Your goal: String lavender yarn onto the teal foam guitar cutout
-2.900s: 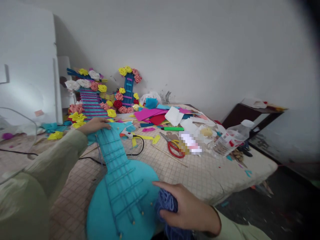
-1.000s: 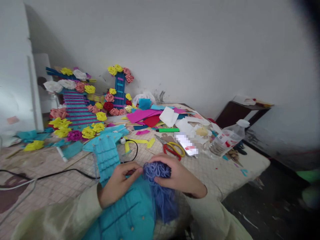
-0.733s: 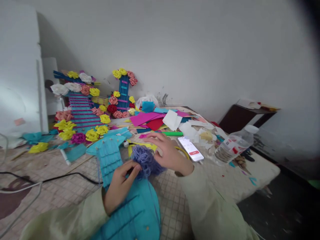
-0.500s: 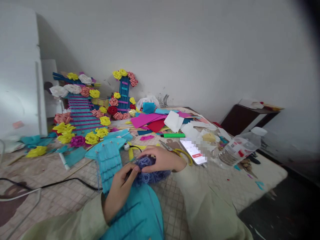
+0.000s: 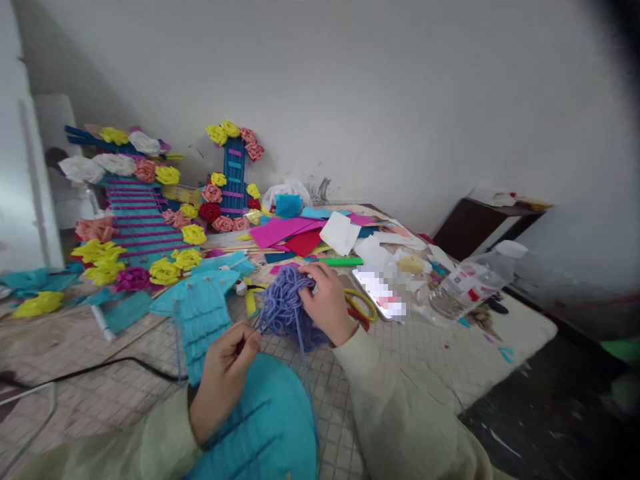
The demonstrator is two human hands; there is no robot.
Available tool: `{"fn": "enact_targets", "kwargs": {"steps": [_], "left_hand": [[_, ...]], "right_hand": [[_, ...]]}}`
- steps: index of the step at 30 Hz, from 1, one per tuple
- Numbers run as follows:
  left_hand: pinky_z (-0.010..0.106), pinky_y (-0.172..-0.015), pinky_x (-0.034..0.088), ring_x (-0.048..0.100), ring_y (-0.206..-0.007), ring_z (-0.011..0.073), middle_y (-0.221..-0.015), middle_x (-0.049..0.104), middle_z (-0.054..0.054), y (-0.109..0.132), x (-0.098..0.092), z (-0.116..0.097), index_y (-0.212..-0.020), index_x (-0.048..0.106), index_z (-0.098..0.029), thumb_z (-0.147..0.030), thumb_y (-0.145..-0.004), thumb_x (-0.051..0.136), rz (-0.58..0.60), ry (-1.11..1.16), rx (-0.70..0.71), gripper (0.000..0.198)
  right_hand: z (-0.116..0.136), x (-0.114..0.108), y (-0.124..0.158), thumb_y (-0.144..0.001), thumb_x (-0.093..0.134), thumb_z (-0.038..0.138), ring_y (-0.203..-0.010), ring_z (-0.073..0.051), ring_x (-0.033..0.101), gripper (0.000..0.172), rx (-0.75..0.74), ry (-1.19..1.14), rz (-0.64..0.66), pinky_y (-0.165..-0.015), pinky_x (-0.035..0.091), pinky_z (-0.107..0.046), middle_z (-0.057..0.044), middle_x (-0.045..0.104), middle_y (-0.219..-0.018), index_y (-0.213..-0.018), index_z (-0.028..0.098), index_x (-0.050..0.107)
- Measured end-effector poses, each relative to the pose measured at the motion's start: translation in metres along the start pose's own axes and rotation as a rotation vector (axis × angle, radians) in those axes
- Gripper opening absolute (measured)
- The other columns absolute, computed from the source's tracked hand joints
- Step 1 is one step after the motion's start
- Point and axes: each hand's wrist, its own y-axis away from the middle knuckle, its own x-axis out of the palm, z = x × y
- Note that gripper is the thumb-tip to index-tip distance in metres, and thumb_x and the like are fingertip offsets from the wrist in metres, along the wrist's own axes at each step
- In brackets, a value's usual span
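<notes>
The yarn bundle [image 5: 285, 310] has risen, right hand [image 5: 327, 303] covering its far side.

No text is legible from my position. The phone [image 5: 381, 293] screen, right of my right hand [image 5: 327, 308], is blurred out. The plastic bottle [image 5: 467, 283] at far right carries a red-and-white label; its print is too small to read.

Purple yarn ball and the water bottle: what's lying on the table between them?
In the head view, scissors and a phone lie between yarn ball and water bottle.
</notes>
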Motion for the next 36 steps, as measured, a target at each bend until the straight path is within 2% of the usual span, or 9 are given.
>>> {"fn": "enact_targets", "kwargs": {"steps": [5,9,11,15,19,24,28,32,36], "left_hand": [[0.025,-0.051,0.035,0.043,-0.054,0.0139,-0.057,0.046,-0.003,-0.002,0.000,0.003,-0.059,0.051,-0.020,-0.037,-0.080,0.047,-0.054,0.023,-0.003,0.026],[0.025,-0.058,0.042,0.053,-0.062,0.0165,-0.064,0.058,0.000,-0.003,0.002,0.003,-0.067,0.059,-0.020,-0.038,-0.078,0.050,-0.056,0.038,-0.004,0.023],[0.026,-0.060,0.043,0.054,-0.065,0.0172,-0.067,0.061,0.000,-0.003,0.003,0.002,-0.068,0.061,-0.020,-0.039,-0.078,0.051,-0.050,0.047,0.000,0.023],[0.026,-0.061,0.044,0.054,-0.064,0.0172,-0.068,0.062,0.001,-0.002,0.003,0.002,-0.070,0.063,-0.020,-0.041,-0.076,0.053,-0.046,0.071,0.006,0.024],[0.025,-0.058,0.041,0.051,-0.061,0.0162,-0.064,0.058,-0.001,0.000,0.001,0.004,-0.069,0.061,-0.020,-0.043,-0.077,0.051,-0.069,0.101,-0.003,0.026],[0.024,-0.052,0.035,0.042,-0.056,0.0140,-0.057,0.045,-0.004,0.003,0.000,0.009,-0.065,0.053,-0.020,-0.043,-0.080,0.047,-0.146,0.126,-0.022,0.028],[0.024,-0.051,0.034,0.040,-0.055,0.0135,-0.057,0.044,-0.004,0.002,0.001,0.011,-0.065,0.052,-0.019,-0.043,-0.079,0.047,-0.162,0.139,-0.026,0.029],[0.024,-0.051,0.034,0.040,-0.055,0.0134,-0.056,0.044,-0.004,0.001,0.001,0.012,-0.064,0.052,-0.019,-0.044,-0.078,0.049,-0.155,0.145,-0.021,0.029],[0.024,-0.052,0.035,0.042,-0.055,0.0137,-0.057,0.046,-0.004,0.002,0.001,0.013,-0.065,0.054,-0.019,-0.042,-0.079,0.049,-0.154,0.141,-0.013,0.027]], "right_hand": [[-0.001,0.000,0.000,-0.077,0.043,0.018,-0.074,-0.016,0.060,0.025,0.173,-0.209,0.092,-0.066,0.050,-0.029,-0.005,0.063,-0.086,-0.099,0.016,0.055],[0.007,-0.002,0.022,-0.075,0.055,0.029,-0.095,-0.017,0.057,0.044,0.227,-0.272,0.094,-0.072,0.049,-0.027,-0.008,0.055,-0.114,-0.117,0.020,0.045],[0.010,-0.004,0.041,-0.072,0.062,0.037,-0.089,-0.018,0.056,0.050,0.300,-0.205,0.081,-0.068,0.048,-0.027,-0.009,0.056,-0.109,-0.115,0.019,0.045],[0.017,-0.004,0.074,-0.072,0.063,0.042,-0.055,-0.011,0.047,0.027,0.292,-0.181,0.498,-0.050,0.036,-0.023,0.002,0.052,-0.059,-0.076,0.016,0.057],[0.027,-0.013,0.072,-0.079,0.050,0.040,-0.050,-0.008,0.042,0.029,0.299,-0.391,0.707,-0.048,0.033,-0.021,0.004,0.044,-0.054,-0.062,0.017,0.049],[0.041,-0.055,0.017,-0.084,0.039,0.041,-0.038,-0.006,0.027,0.026,0.259,-0.341,0.541,-0.039,0.026,-0.020,0.009,0.029,-0.049,-0.071,0.019,0.045],[0.052,-0.071,-0.046,-0.071,0.062,0.027,-0.058,-0.009,0.045,0.016,0.075,-0.182,0.307,-0.055,0.036,-0.021,0.004,0.047,-0.066,-0.079,0.017,0.053],[0.056,-0.046,-0.089,-0.080,0.048,0.021,-0.090,-0.017,0.048,0.017,-0.075,-0.014,0.102,-0.080,0.036,-0.030,-0.005,0.052,-0.092,-0.096,0.017,0.054],[0.048,-0.008,-0.085,-0.075,0.056,0.020,-0.115,-0.027,0.036,0.031,-0.134,0.095,0.155,-0.091,0.030,-0.037,-0.012,0.046,-0.119,-0.106,0.016,0.056]]}}
